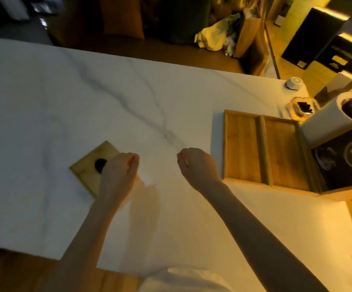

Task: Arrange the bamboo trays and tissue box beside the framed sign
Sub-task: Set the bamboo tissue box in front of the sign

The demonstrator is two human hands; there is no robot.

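A flat bamboo tissue box with a dark round opening lies turned at an angle on the white marble table, left of centre. My left hand is curled over its right corner and covers part of it. My right hand hovers as a loose fist with nothing in it, between the box and the trays. Two bamboo trays, a narrower one and a wider one, sit side by side at the right. They touch the black framed sign, which bears a round white logo.
A white paper roll stands behind the sign. At the far right corner of the table are a small glass dish holding something dark and a white angular object. Bags and dark furniture stand beyond the far edge.
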